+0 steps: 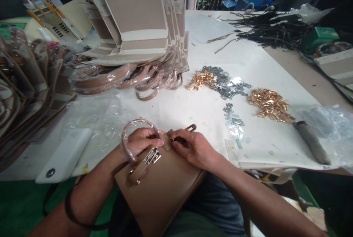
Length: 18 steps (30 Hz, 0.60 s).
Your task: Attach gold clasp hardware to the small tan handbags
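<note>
A brown handbag point(162, 189) leans on my lap against the table's front edge, with a plastic-wrapped handle point(127, 134) arching up at its upper left. Silver clasp hardware point(151, 156) sits on its strap, with small metal studs below. My left hand point(145, 139) grips the bag's top edge, thumb on the front beside a short leather tab point(167, 141) and fingers behind. On the tab's other side, my right hand point(193, 148) is closed in a pinch at the edge; whatever lies between its fingertips is hidden. A strap end with a metal loop point(191, 128) sticks up behind it.
Stacked bag panels point(140, 12) with wrapped handles stand at the back left, more bag parts point(30, 82) farther left. Gold fasteners point(270, 104) and grey metal plates point(228, 82) lie in piles. A white power bank-like device point(64, 154) and dark cylindrical tool point(313, 143) rest near the front edge.
</note>
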Tool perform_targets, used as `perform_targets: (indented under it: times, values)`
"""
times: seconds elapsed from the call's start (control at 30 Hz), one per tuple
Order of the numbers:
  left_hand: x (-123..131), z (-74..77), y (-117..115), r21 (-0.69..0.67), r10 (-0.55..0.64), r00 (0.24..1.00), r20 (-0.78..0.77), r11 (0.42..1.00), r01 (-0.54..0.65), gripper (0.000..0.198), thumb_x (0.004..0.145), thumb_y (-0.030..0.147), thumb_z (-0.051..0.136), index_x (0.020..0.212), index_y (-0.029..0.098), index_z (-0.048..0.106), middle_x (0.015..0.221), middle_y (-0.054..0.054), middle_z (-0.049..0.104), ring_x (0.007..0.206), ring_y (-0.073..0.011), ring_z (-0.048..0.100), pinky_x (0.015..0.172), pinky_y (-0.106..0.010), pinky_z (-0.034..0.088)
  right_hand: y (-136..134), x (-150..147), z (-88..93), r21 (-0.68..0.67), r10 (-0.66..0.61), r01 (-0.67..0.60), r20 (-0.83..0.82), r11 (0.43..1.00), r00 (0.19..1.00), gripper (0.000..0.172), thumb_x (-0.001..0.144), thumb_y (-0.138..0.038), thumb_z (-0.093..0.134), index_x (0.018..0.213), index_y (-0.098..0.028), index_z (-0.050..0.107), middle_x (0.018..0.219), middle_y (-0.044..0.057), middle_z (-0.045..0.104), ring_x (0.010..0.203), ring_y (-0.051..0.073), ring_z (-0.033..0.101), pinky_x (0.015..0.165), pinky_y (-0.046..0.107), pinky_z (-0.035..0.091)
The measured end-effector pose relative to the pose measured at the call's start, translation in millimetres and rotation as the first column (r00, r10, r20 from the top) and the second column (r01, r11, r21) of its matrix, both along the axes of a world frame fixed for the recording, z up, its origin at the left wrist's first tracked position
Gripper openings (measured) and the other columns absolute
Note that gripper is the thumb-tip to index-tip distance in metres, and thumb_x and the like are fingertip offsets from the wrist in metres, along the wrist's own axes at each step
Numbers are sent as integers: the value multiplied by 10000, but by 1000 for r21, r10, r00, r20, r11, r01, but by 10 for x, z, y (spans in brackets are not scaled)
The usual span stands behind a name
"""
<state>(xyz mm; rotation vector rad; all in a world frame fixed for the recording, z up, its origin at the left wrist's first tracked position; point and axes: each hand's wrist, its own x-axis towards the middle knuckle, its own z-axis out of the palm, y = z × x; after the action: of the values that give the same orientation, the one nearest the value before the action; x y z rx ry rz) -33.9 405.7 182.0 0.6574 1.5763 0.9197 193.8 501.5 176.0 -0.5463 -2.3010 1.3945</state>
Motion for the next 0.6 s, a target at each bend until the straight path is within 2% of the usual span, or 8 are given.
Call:
perform_targets:
  times: [0.2, 0.33, 0.6]
  values:
    - [21, -5, -47, 23, -44, 998, 40, 999, 43, 482, 523, 482, 963, 870, 168, 845, 913, -102, 798, 887, -304, 716, 816, -368, 538, 27, -75, 75, 108, 51, -66, 140, 992, 989, 150, 961, -136, 623, 1037, -253, 680, 792, -32, 652, 688, 163, 574, 689, 248, 420]
    - [28, -39, -72, 68, -83, 997, 3, 994, 82, 423, 569, 502, 931, 830, 181, 840, 944, -96, 810, 921, -316, 722, 874, -394, 542, 33, -126, 123, 157, 66, -101, 215, 983, 974, 136, 950, -132, 639, 993, -253, 683, 807, -21, 671, 692, 166, 579, 694, 247, 414]
    - [54, -122, -117, 124, -44, 999, 7, 991, 43, 412, 584, 490, 923, 846, 183, 842, 952, -91, 816, 936, -315, 733, 907, -403, 559, 23, -158, 188, 215, 83, -146, 279, 966, 957, 141, 929, -114, 632, 977, -234, 690, 793, -11, 665, 684, 168, 577, 683, 248, 410]
